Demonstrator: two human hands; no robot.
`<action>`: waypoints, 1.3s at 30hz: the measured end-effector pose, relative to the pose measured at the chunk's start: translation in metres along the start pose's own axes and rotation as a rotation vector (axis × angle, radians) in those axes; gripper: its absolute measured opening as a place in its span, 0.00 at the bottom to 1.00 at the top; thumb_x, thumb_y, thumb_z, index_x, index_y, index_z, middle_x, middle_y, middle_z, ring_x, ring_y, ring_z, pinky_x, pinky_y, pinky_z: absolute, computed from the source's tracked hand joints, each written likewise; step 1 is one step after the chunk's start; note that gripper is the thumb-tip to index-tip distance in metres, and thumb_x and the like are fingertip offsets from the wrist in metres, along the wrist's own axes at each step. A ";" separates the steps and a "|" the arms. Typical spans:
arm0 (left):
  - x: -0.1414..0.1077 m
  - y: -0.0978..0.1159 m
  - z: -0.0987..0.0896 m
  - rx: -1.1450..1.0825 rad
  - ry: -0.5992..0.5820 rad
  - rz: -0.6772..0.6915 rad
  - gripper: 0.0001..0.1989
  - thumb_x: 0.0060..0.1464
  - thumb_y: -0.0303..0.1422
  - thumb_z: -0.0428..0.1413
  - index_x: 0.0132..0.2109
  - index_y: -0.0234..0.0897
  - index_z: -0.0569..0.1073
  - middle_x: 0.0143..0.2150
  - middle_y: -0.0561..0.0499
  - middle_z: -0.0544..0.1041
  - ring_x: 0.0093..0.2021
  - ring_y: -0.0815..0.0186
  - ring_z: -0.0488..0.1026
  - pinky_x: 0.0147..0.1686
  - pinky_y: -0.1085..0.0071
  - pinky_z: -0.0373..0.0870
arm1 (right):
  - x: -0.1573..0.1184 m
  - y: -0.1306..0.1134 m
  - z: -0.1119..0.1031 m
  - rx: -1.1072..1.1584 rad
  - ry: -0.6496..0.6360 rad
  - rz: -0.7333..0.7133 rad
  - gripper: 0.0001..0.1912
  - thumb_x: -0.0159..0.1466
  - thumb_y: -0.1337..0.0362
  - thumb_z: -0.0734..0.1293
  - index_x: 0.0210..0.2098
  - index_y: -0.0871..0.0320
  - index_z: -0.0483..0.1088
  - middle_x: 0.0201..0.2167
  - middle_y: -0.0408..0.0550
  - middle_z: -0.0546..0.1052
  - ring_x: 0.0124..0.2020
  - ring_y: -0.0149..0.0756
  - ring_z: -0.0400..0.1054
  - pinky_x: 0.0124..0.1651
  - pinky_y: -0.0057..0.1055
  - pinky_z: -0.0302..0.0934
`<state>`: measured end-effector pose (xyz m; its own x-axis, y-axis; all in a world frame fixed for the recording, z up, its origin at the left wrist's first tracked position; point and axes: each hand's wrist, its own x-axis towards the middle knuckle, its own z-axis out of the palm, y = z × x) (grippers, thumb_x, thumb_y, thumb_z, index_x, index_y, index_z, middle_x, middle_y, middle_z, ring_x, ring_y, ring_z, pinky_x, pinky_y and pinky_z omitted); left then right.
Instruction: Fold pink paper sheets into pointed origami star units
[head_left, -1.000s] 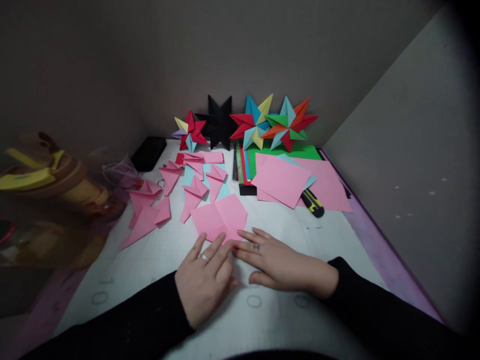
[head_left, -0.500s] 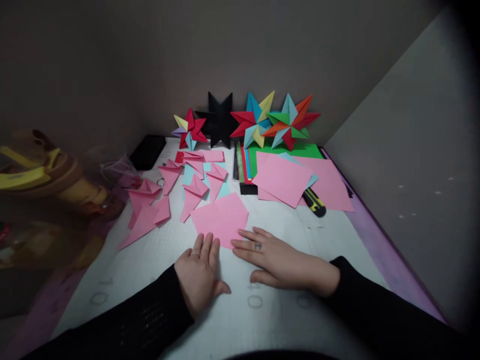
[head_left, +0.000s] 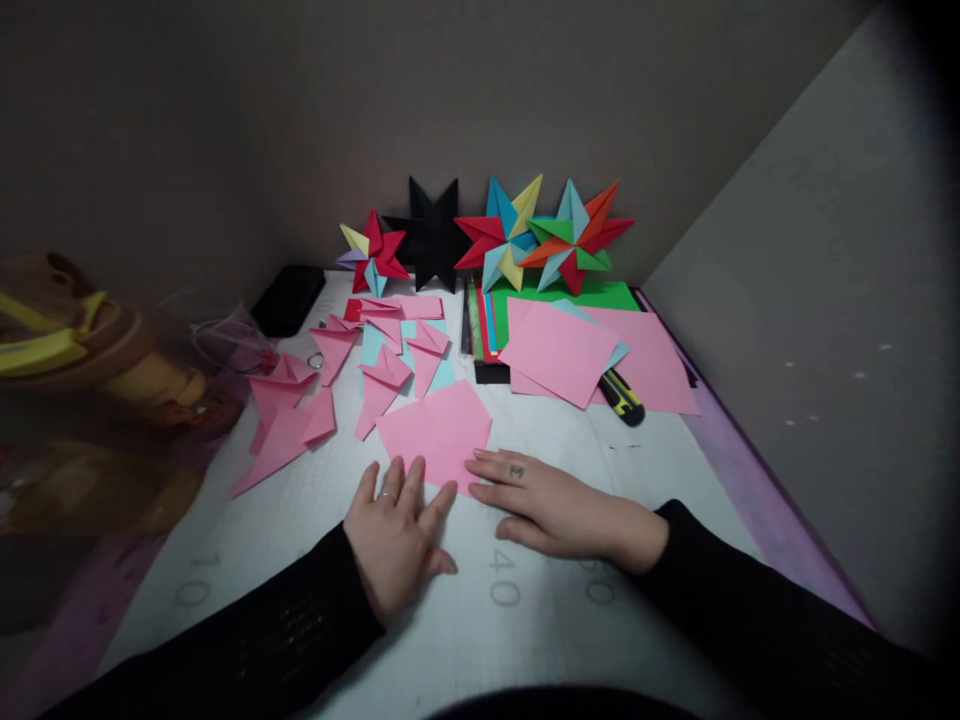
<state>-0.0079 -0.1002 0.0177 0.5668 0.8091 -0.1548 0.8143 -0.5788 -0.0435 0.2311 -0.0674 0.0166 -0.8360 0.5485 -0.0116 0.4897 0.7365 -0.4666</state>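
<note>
A pink sheet of paper (head_left: 439,430) with folded edges lies flat on the white mat, its near edge under my fingertips. My left hand (head_left: 397,535) rests palm down at the lower left of the paper, fingers spread, a thin ring on one finger. My right hand (head_left: 551,505) lies flat at the lower right corner, fingers stretched across the edge, with a ring too. Left of the paper are several folded pink pieces, such as a pointed one (head_left: 281,450) and a smaller one (head_left: 383,390).
Paper stars lean on the wall, among them a black star (head_left: 435,235) and a multicoloured star (head_left: 577,240). Loose pink sheets (head_left: 559,350) and a yellow-black cutter (head_left: 622,398) lie at the right. A dark phone (head_left: 289,300) lies at the back left.
My left hand's fingers have spread apart, one reaching right along the paper's near edge. My right hand stays nearly in place. The view has shifted slightly.
</note>
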 end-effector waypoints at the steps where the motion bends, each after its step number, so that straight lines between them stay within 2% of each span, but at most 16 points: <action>1: 0.000 -0.001 0.002 -0.005 0.027 0.012 0.37 0.47 0.56 0.54 0.62 0.46 0.63 0.62 0.31 0.61 0.61 0.39 0.60 0.55 0.39 0.55 | 0.000 0.000 0.000 -0.010 -0.006 -0.001 0.23 0.65 0.62 0.62 0.58 0.61 0.62 0.64 0.58 0.58 0.66 0.42 0.47 0.65 0.44 0.46; 3: 0.001 -0.003 0.006 -0.014 0.064 0.051 0.37 0.49 0.56 0.53 0.61 0.43 0.64 0.63 0.34 0.61 0.62 0.42 0.58 0.57 0.39 0.52 | 0.001 0.000 0.001 -0.031 -0.013 -0.009 0.22 0.65 0.61 0.62 0.58 0.60 0.63 0.64 0.57 0.58 0.66 0.42 0.47 0.65 0.44 0.46; 7: 0.003 -0.004 0.013 -0.035 0.062 0.140 0.36 0.52 0.54 0.53 0.62 0.38 0.63 0.64 0.40 0.60 0.63 0.48 0.58 0.58 0.46 0.56 | 0.002 0.000 0.004 -0.091 -0.014 -0.024 0.21 0.66 0.60 0.61 0.57 0.60 0.63 0.64 0.59 0.57 0.66 0.46 0.46 0.64 0.46 0.46; 9: 0.003 -0.003 0.010 -0.029 0.024 0.091 0.37 0.51 0.54 0.53 0.61 0.35 0.64 0.64 0.40 0.60 0.62 0.47 0.59 0.58 0.46 0.57 | 0.002 0.000 0.006 -0.112 -0.024 -0.019 0.21 0.66 0.60 0.61 0.56 0.60 0.64 0.64 0.59 0.58 0.65 0.48 0.47 0.64 0.46 0.47; 13: 0.004 0.001 -0.005 0.012 -0.101 -0.090 0.38 0.51 0.53 0.55 0.58 0.25 0.67 0.62 0.34 0.60 0.61 0.45 0.62 0.58 0.47 0.57 | 0.003 0.000 0.006 -0.110 -0.023 -0.010 0.21 0.66 0.59 0.61 0.56 0.59 0.64 0.63 0.58 0.58 0.65 0.47 0.48 0.64 0.45 0.48; 17: 0.005 0.003 -0.015 0.017 -0.153 -0.167 0.42 0.50 0.52 0.56 0.59 0.18 0.63 0.62 0.30 0.58 0.61 0.44 0.60 0.60 0.48 0.55 | 0.002 -0.002 0.005 -0.103 -0.025 -0.002 0.21 0.66 0.60 0.60 0.57 0.59 0.63 0.64 0.56 0.58 0.65 0.46 0.47 0.63 0.45 0.47; 20: 0.004 0.004 -0.013 0.020 -0.125 -0.190 0.44 0.50 0.54 0.54 0.60 0.17 0.63 0.63 0.28 0.56 0.62 0.42 0.58 0.60 0.46 0.53 | 0.003 -0.004 0.004 -0.088 -0.032 0.021 0.23 0.65 0.59 0.62 0.58 0.59 0.62 0.64 0.54 0.58 0.65 0.46 0.47 0.64 0.45 0.47; 23: 0.002 0.004 -0.005 0.014 -0.049 -0.183 0.43 0.50 0.56 0.52 0.59 0.19 0.64 0.62 0.28 0.57 0.62 0.40 0.58 0.59 0.42 0.52 | 0.004 -0.007 0.004 -0.080 -0.040 0.045 0.27 0.64 0.56 0.64 0.60 0.59 0.59 0.64 0.55 0.58 0.65 0.47 0.47 0.64 0.46 0.46; 28: 0.001 0.003 0.017 -0.035 0.108 0.025 0.35 0.53 0.52 0.53 0.61 0.35 0.65 0.62 0.37 0.64 0.62 0.45 0.59 0.58 0.46 0.56 | 0.006 -0.010 0.005 -0.103 -0.051 0.043 0.31 0.63 0.53 0.64 0.62 0.58 0.57 0.63 0.59 0.58 0.66 0.49 0.45 0.63 0.49 0.44; 30: 0.000 0.001 0.022 -0.035 0.129 0.057 0.34 0.52 0.52 0.54 0.60 0.37 0.65 0.62 0.38 0.64 0.62 0.45 0.60 0.57 0.47 0.57 | 0.007 -0.010 0.006 -0.105 -0.048 0.040 0.31 0.63 0.53 0.64 0.62 0.58 0.57 0.63 0.59 0.59 0.66 0.49 0.45 0.63 0.49 0.44; 35: 0.000 -0.004 0.009 -0.018 0.070 -0.045 0.35 0.50 0.52 0.56 0.56 0.28 0.70 0.60 0.32 0.66 0.59 0.41 0.63 0.55 0.46 0.60 | 0.007 -0.009 0.006 -0.106 -0.061 0.046 0.31 0.63 0.52 0.64 0.62 0.57 0.57 0.63 0.58 0.58 0.65 0.49 0.45 0.63 0.49 0.44; 39: 0.004 -0.010 -0.005 0.001 0.039 -0.108 0.31 0.51 0.45 0.59 0.52 0.20 0.72 0.56 0.28 0.69 0.56 0.41 0.66 0.53 0.46 0.63 | 0.006 -0.008 0.008 -0.120 -0.032 0.036 0.31 0.63 0.52 0.64 0.61 0.58 0.58 0.62 0.58 0.60 0.65 0.49 0.46 0.63 0.48 0.45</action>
<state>-0.0135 -0.0908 0.0227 0.4803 0.8701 -0.1110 0.8707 -0.4882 -0.0591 0.2203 -0.0738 0.0130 -0.8240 0.5638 -0.0560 0.5441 0.7598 -0.3558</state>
